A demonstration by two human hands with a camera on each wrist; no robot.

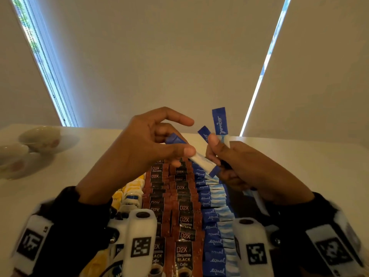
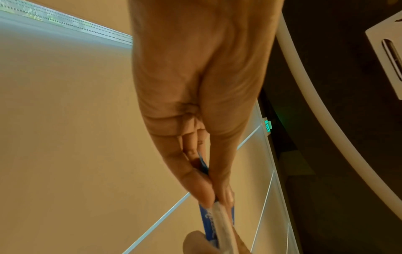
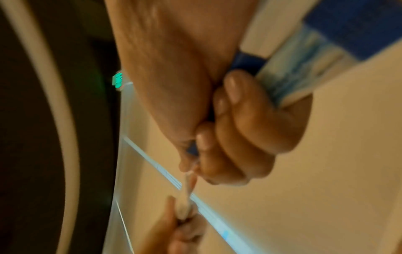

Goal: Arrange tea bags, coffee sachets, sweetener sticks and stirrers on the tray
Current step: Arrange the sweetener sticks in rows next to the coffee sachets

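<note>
Two hands raised above the tabletop [image 1: 299,166]: left hand [image 1: 143,144] pinches one sweetener stick [image 1: 201,159] between thumb and fingers; right hand [image 1: 245,166] clutches a bundle of sweetener sticks [image 1: 219,122]. Below, rows of coffee sachets [image 1: 183,216], sweetener sticks, tea bags [image 1: 129,192]. Far left edge: cups [image 1: 38,138].

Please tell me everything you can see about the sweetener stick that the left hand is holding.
The sweetener stick is a slim paper sachet, white in the middle with dark blue ends. It is held in the air above the tray's rows, slanting down toward the right. The left hand pinches its upper part between thumb and fingers; its lower blue end reaches the right hand, which grips several more blue sticks.
</note>
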